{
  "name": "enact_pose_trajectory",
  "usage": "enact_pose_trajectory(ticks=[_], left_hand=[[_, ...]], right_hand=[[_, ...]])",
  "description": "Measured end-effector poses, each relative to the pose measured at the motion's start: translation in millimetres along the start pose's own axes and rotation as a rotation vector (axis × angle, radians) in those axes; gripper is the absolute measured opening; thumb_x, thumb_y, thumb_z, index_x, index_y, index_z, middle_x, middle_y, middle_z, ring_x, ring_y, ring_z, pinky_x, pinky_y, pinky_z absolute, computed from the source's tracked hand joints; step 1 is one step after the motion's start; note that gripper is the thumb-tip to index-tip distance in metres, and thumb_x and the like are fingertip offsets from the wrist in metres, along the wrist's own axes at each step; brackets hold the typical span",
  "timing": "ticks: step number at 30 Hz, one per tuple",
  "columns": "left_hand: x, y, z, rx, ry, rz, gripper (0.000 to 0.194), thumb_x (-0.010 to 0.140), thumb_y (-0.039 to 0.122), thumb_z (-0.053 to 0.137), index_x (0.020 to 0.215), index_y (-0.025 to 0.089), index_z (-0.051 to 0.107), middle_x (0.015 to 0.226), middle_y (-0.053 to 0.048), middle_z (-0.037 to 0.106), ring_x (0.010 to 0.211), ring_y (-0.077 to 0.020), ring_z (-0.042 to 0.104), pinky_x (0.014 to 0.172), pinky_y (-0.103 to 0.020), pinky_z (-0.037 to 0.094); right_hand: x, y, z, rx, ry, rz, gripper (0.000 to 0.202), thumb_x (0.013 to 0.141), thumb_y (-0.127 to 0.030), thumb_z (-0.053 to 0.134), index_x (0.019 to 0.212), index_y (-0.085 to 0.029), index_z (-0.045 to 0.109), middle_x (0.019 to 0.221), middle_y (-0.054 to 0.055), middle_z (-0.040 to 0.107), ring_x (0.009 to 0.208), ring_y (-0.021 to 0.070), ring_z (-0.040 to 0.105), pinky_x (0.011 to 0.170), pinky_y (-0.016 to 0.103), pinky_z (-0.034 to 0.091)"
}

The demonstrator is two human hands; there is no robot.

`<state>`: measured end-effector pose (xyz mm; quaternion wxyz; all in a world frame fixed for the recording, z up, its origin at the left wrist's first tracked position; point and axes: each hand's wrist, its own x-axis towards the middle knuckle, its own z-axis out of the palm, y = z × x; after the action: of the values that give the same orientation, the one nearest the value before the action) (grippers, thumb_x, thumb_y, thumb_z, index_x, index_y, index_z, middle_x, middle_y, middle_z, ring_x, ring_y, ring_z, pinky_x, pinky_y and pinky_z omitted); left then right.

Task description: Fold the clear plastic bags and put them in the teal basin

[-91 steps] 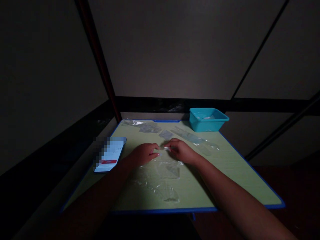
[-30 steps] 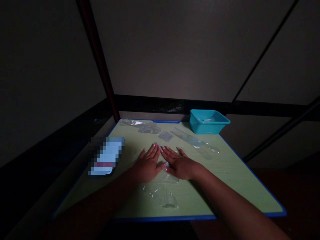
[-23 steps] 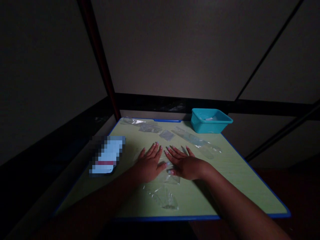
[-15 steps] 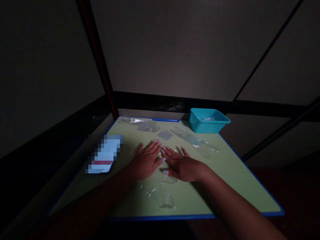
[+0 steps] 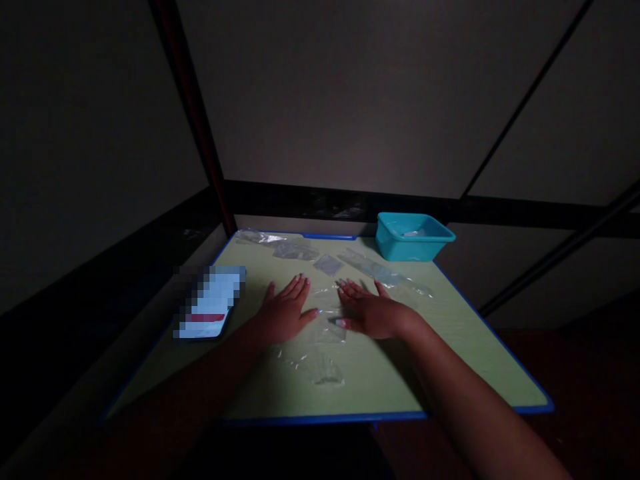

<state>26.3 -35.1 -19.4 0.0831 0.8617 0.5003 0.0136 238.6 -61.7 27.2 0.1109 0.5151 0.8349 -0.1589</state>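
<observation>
My left hand (image 5: pixel 287 317) lies palm down, fingers spread, on clear plastic film at the middle of the pale green table (image 5: pixel 400 380). To its right, my right hand (image 5: pixel 370 310) is also palm down with its fingers apart, over the film's other side. Between the hands and toward the front edge shows the crinkled transparent film (image 5: pixel 327 333). Neither hand grips anything. Just beyond the fingertips lies a small greyish clear square (image 5: pixel 328 265).
Flat clear plastic pieces lie at the back left (image 5: pixel 295 251) and back right (image 5: pixel 383 272). A turquoise basket (image 5: pixel 415 250) with something pale inside stands at the back right corner. A phone with a blurred screen (image 5: pixel 215 303) rests on the left side.
My hands have moved apart, the left one leftward and the right one slightly rightward, uncovering more film between them. The view has shifted slightly.
</observation>
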Motion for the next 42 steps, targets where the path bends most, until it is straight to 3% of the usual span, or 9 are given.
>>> enact_pose_trajectory(ticks=[3, 6, 10, 14, 18, 25, 29, 34, 42], left_hand=[[7, -4, -1.9, -0.04, 0.126, -0.018, 0.056, 0.089, 0.044, 0.036, 0.14, 0.02, 0.03, 0.149, -0.012, 0.022, 0.138, -0.0268, 0.019, 0.104, -0.061, 0.013], [15, -11, -6.1, -0.106, 0.358, -0.076, 0.047, 0.087, 0.041, 0.043, 0.129, 0.02, 0.045, 0.143, -0.012, 0.037, 0.133, -0.0283, 0.03, 0.104, -0.057, 0.019], [24, -21, -10.6, -0.271, 0.652, -0.055, 0.031, 0.084, 0.033, 0.05, 0.109, 0.016, 0.058, 0.116, -0.011, 0.059, 0.113, -0.0228, 0.05, 0.099, -0.038, 0.036], [26, -25, -11.2, -0.37, 0.777, -0.012, 0.019, 0.084, 0.028, 0.051, 0.095, 0.016, 0.059, 0.099, -0.008, 0.061, 0.1, -0.0204, 0.054, 0.093, -0.034, 0.04], [24, -21, -13.1, -0.394, 0.808, 0.014, 0.016, 0.084, 0.026, 0.051, 0.093, 0.016, 0.059, 0.097, -0.006, 0.06, 0.099, -0.0199, 0.053, 0.093, -0.034, 0.04], [21, -17, -15.7, -0.426, 0.781, 0.05, 0.011, 0.083, 0.023, 0.051, 0.089, 0.018, 0.058, 0.096, -0.005, 0.059, 0.099, -0.0195, 0.052, 0.093, -0.035, 0.04], [21, -17, -13.5, -0.479, 0.76, 0.135, 0.012, 0.083, 0.024, 0.051, 0.09, 0.017, 0.058, 0.097, -0.006, 0.057, 0.097, -0.0186, 0.053, 0.09, -0.033, 0.042], [18, -15, -15.9, -0.586, 0.691, 0.128, 0.012, 0.083, 0.024, 0.05, 0.085, 0.017, 0.058, 0.088, -0.003, 0.055, 0.071, -0.0127, 0.054, 0.065, -0.025, 0.046], [11, -5, -18.8, -0.575, 0.518, 0.199, 0.013, 0.082, 0.022, 0.05, 0.077, 0.015, 0.059, 0.076, -0.002, 0.056, 0.064, -0.0111, 0.049, 0.058, -0.023, 0.039]], right_hand=[[5, 2, 3, 0.056, 0.188, -0.051, 0.066, 0.086, -0.053, 0.04, 0.142, -0.019, 0.03, 0.15, 0.013, 0.016, 0.138, 0.032, 0.012, 0.103, 0.064, -0.004], [7, -4, 4, 0.228, 0.325, -0.238, 0.055, 0.085, -0.042, 0.05, 0.133, -0.018, 0.044, 0.142, 0.014, 0.037, 0.131, 0.0276, 0.032, 0.107, 0.053, 0.016], [-2, -20, 2, 0.44, 0.259, -0.525, 0.043, 0.082, -0.034, 0.058, 0.12, -0.014, 0.054, 0.119, 0.012, 0.057, 0.107, 0.0192, 0.055, 0.093, 0.033, 0.04], [-12, -33, 4, 0.364, 0.162, -0.645, 0.041, 0.072, -0.033, 0.069, 0.107, -0.014, 0.06, 0.104, 0.009, 0.058, 0.097, 0.018, 0.053, 0.087, 0.03, 0.042], [-13, -44, 12, 0.204, 0.185, -0.639, 0.043, 0.063, -0.033, 0.076, 0.098, -0.013, 0.061, 0.1, 0.009, 0.055, 0.097, 0.0205, 0.049, 0.088, 0.032, 0.039], [-8, -48, 20, 0.133, 0.274, -0.587, 0.013, 0.07, -0.013, 0.061, 0.083, -0.015, 0.06, 0.086, 0.006, 0.057, 0.084, 0.0172, 0.049, 0.08, 0.029, 0.038], [-5, -47, 20, 0.165, 0.29, -0.618, 0.011, 0.072, -0.009, 0.057, 0.079, -0.016, 0.06, 0.081, 0.005, 0.058, 0.081, 0.0159, 0.05, 0.079, 0.028, 0.039], [-2, -45, 20, 0.231, 0.261, -0.63, 0.013, 0.07, -0.004, 0.056, 0.074, -0.016, 0.06, 0.077, 0.003, 0.059, 0.078, 0.0146, 0.051, 0.074, 0.026, 0.04], [-2, -44, 15, 0.415, 0.191, -0.581, 0.012, 0.069, -0.003, 0.055, 0.073, -0.014, 0.061, 0.076, 0.002, 0.058, 0.072, 0.0121, 0.052, 0.068, 0.022, 0.041]])
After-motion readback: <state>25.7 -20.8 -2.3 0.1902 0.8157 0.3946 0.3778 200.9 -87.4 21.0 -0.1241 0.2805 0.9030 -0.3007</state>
